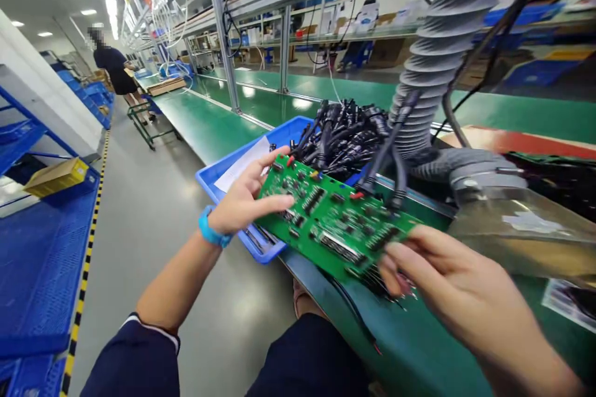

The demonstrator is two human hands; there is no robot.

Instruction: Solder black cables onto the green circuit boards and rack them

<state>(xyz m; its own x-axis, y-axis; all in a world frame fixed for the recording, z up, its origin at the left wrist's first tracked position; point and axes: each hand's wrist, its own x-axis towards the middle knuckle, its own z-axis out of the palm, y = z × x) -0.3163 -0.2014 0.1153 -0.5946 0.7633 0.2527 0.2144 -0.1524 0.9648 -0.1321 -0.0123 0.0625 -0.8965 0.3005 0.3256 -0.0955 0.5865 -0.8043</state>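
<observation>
My left hand (249, 195) grips the left end of a long green circuit board (321, 214), thumb on top and fingers behind it. The board is tilted and carries black connectors and small parts. Black cables (395, 177) meet its upper right edge. At the board's lower right corner my right hand (442, 279) is closed and partly blurred. Thin wires (379, 282) with reddish ends show at its fingertips, and it seems to pinch them. Another black cable (356, 307) with a red tip hangs below the board.
Behind the board, a blue bin (209, 177) holds a white paper (244, 164) and a heap of black cables (344, 133). A grey flexible duct (433, 56) with a clear hood (521, 229) stands right. The green workbench (209, 118) runs far back, where a person (114, 68) stands.
</observation>
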